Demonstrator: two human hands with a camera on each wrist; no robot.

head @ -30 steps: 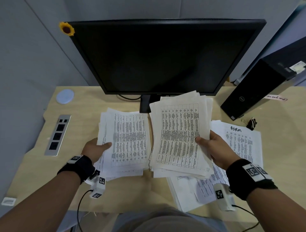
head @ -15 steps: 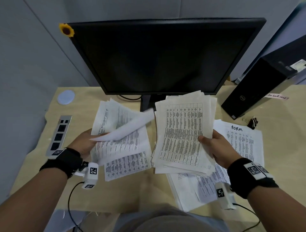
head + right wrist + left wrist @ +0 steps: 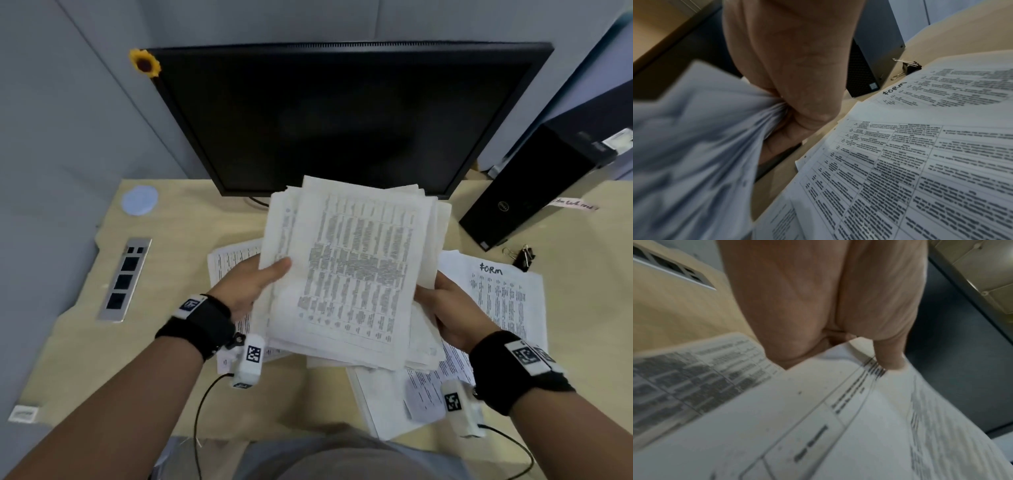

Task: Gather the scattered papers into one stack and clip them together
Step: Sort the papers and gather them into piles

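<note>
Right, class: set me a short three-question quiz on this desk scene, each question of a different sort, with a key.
1. True or false: the binder clip is already on the held stack.
2. Which hands hold that stack? A) left hand only B) right hand only C) both
3. Fill in: the loose sheet on the desk has the handwritten word ____ at its top.

Key: 1 false, it lies on the desk by the computer tower; 2 C; 3 "form".
</note>
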